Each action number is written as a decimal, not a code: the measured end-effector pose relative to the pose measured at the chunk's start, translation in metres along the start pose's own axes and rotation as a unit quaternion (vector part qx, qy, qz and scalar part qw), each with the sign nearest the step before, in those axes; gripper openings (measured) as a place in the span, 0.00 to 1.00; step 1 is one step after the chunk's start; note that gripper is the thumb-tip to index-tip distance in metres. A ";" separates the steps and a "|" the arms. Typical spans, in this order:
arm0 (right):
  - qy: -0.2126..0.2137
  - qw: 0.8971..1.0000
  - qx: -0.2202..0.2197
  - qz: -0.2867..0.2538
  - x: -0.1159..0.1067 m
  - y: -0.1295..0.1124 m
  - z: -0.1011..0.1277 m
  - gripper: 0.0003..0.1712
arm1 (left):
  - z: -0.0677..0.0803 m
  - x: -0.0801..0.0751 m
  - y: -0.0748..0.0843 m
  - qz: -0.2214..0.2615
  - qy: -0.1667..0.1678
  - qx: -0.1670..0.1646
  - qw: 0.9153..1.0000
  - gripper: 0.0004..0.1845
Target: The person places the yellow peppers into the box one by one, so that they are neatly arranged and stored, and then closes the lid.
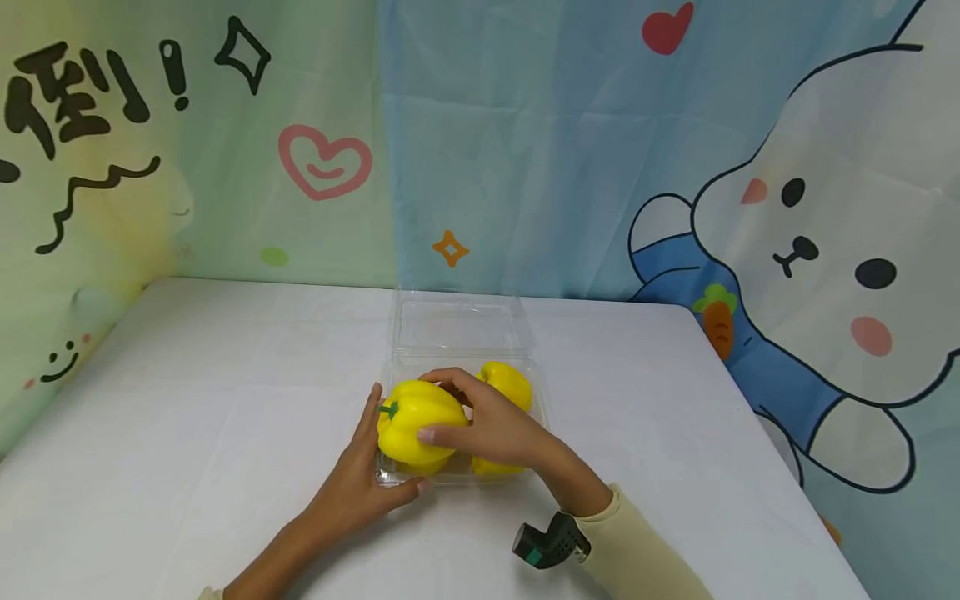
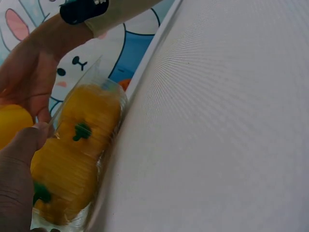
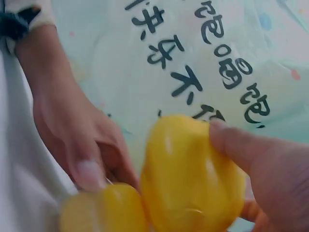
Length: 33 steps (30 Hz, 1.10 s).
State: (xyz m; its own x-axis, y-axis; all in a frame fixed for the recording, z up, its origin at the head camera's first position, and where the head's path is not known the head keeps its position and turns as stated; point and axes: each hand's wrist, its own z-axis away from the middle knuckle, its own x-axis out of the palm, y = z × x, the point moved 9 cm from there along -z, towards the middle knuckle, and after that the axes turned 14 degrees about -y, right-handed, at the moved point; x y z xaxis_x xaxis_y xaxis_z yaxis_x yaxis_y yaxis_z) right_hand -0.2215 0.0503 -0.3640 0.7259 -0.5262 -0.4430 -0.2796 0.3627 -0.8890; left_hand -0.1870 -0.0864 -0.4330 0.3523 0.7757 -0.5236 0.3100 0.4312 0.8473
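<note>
My right hand holds a yellow bell pepper, thumb on the near side and fingers over the far side; its green stem points left. The pepper is over the left part of a clear plastic clamshell box with its lid raised at the back. In the box lie other yellow bell peppers, partly hidden by my right hand. My left hand rests against the box's left front corner, fingers extended along the left side, thumb along the front. Two peppers show through the wall in the left wrist view.
The white table extends around the box on both sides. Behind it hangs a printed cloth backdrop with cartoon figures. A dark wrist device sits on my right wrist beside a pale sleeve.
</note>
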 end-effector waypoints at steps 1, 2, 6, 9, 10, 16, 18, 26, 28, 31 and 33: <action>0.011 1.000 0.006 -0.005 0.000 0.000 0.001 0.34 | 0.000 0.000 0.000 -0.001 0.001 0.002 1.000 0.63; 0.024 1.000 0.014 -0.010 0.000 0.001 0.001 0.34 | 0.000 0.000 0.001 -0.002 0.001 0.002 1.000 0.63; 0.057 0.997 0.048 -0.020 -0.001 0.003 0.006 0.35 | 0.001 0.000 0.002 -0.013 -0.002 0.004 1.000 0.62; 0.059 0.996 0.060 -0.018 -0.002 0.002 0.009 0.35 | 0.000 0.001 0.002 -0.017 -0.003 0.002 1.000 0.62; 0.058 0.996 0.060 -0.019 -0.003 0.002 0.010 0.35 | 0.000 0.001 0.001 -0.017 -0.003 0.000 1.000 0.63; 0.095 0.995 0.038 0.019 -0.021 -0.004 0.013 0.36 | 0.000 0.002 0.001 -0.020 -0.010 -0.013 1.000 0.64; 0.109 0.993 0.032 0.041 -0.028 -0.004 0.012 0.37 | 0.000 0.002 0.001 -0.019 -0.013 -0.018 1.000 0.64; 0.143 0.985 0.035 0.090 -0.044 0.004 -0.002 0.40 | 0.000 0.003 0.001 -0.020 -0.016 -0.016 1.000 0.64; 0.141 0.984 0.040 0.097 -0.044 0.006 -0.006 0.40 | 0.000 0.003 0.000 -0.019 -0.017 -0.018 1.000 0.64; 0.136 0.983 0.048 0.114 -0.044 0.010 -0.012 0.40 | 0.000 0.003 0.000 -0.017 -0.017 -0.019 1.000 0.64; 0.131 0.981 0.057 0.129 -0.043 0.012 -0.015 0.40 | 0.000 0.003 0.000 -0.015 -0.017 -0.018 1.000 0.64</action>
State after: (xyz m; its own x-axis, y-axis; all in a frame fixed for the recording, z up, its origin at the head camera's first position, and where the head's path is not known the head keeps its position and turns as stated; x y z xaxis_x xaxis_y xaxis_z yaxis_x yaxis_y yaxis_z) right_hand -0.2656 0.0659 -0.3577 0.4491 -0.5810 -0.6788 -0.3500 0.5846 -0.7320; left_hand -0.1859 -0.0839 -0.4347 0.3737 0.7465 -0.5506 0.2896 0.4700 0.8338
